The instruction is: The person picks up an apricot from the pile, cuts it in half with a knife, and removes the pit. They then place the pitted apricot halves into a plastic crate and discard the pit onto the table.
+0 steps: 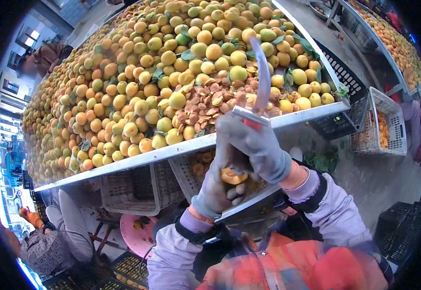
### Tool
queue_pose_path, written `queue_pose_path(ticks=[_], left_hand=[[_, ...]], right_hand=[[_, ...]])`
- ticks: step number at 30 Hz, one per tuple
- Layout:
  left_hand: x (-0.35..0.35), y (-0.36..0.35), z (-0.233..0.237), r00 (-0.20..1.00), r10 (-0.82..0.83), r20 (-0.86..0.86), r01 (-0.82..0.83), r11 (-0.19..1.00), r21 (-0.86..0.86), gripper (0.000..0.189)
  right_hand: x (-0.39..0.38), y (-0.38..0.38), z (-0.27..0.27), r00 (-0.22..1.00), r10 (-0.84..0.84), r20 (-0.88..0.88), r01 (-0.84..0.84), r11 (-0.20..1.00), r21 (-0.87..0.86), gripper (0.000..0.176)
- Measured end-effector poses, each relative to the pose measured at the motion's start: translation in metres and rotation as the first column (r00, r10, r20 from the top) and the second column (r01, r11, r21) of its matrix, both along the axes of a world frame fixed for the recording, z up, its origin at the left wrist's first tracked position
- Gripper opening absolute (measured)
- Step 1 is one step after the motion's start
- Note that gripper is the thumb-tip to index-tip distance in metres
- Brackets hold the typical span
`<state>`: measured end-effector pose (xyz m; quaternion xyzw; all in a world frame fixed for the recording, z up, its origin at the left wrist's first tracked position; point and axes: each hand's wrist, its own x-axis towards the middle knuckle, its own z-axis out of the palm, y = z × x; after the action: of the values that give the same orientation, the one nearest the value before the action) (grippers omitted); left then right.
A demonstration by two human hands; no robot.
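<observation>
My right hand [256, 147], in a grey glove, is closed around the handle of a curved knife [263, 79]. Its blade points up and away from me, over the edge of the fruit table, with a metal collar and a bit of red at its base. Just below, my left hand [211, 191], also gloved, has its fingers curled around a cut apricot [233, 176] with orange flesh showing. Both hands are close together or touching; the right one partly hides the left. Beyond the blade lies a heap of brown apricot pits [210, 99] among whole apricots [138, 104].
The table's metal rim [138, 163] runs in front of me. Under my hands is a crate [184, 176] with cut fruit. A white crate [389, 121] stands at right, a pink stool [135, 234] at lower left. Another person [51, 249] sits at left.
</observation>
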<state>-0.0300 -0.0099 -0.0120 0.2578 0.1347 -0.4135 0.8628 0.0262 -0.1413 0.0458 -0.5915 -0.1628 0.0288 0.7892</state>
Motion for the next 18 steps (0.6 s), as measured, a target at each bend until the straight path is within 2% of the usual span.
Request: queue_pose_path(ticks=[1,2,4,6,7,10,11,12,13,14,15,18], left_hand=[[0.0,-0.002,0.005,1.0,-0.03,-0.005,0.03,0.989,0.142,0.047],[0.001,-0.005,0.011,1.0,-0.026,-0.004,0.026,0.99,0.135,0.047],[0.001,-0.011,0.02,0.997,0.056,-0.052,-0.035,0.938,0.344,0.053],[0.0,-0.006,0.009,0.998,0.012,-0.061,0.006,0.957,0.289,0.055],[-0.001,-0.004,0.004,0.997,-0.035,-0.07,0.051,0.971,0.236,0.057],[-0.006,-0.004,-0.001,0.999,-0.016,-0.039,0.025,0.971,0.24,0.059],[-0.001,-0.006,-0.001,0.993,-0.114,0.022,0.108,0.978,0.18,0.062],[-0.001,-0.006,0.0,0.993,-0.116,0.023,0.109,0.978,0.18,0.062],[-0.001,-0.007,0.001,0.992,-0.122,0.026,0.114,0.975,0.192,0.064],[-0.001,-0.008,0.002,0.992,-0.126,0.028,0.118,0.972,0.203,0.065],[-0.005,-0.007,-0.003,0.992,-0.126,0.029,0.117,0.972,0.202,0.065],[-0.013,-0.006,-0.019,0.997,-0.056,0.043,0.035,0.918,0.394,0.071]], right_hand=[[0.0,0.0,0.0,0.999,0.029,-0.028,-0.029,0.999,-0.017,0.016],[-0.001,0.0,0.0,0.998,0.052,-0.047,-0.054,0.998,-0.034,0.017],[-0.001,0.003,-0.003,0.995,0.084,-0.059,-0.088,0.993,-0.077,0.019],[0.0,0.008,-0.006,0.991,0.124,-0.043,-0.128,0.986,-0.107,0.021],[-0.001,0.012,-0.013,0.984,0.167,0.054,-0.159,0.979,-0.131,0.02],[-0.001,0.009,-0.013,0.951,0.298,0.078,-0.272,0.931,-0.241,0.018],[0.003,0.006,-0.016,0.96,0.279,-0.036,-0.281,0.955,-0.093,0.019],[0.006,0.003,-0.017,0.95,0.272,-0.151,-0.267,0.962,0.057,0.02],[0.009,-0.001,-0.015,0.892,0.342,-0.294,-0.309,0.938,0.156,0.022],[0.009,0.0,-0.017,0.893,0.341,-0.293,-0.308,0.939,0.155,0.022],[0.009,0.005,-0.021,0.929,0.354,-0.113,-0.366,0.923,-0.117,0.025],[-0.003,0.016,-0.02,0.922,0.382,0.06,-0.346,0.883,-0.317,0.021]])
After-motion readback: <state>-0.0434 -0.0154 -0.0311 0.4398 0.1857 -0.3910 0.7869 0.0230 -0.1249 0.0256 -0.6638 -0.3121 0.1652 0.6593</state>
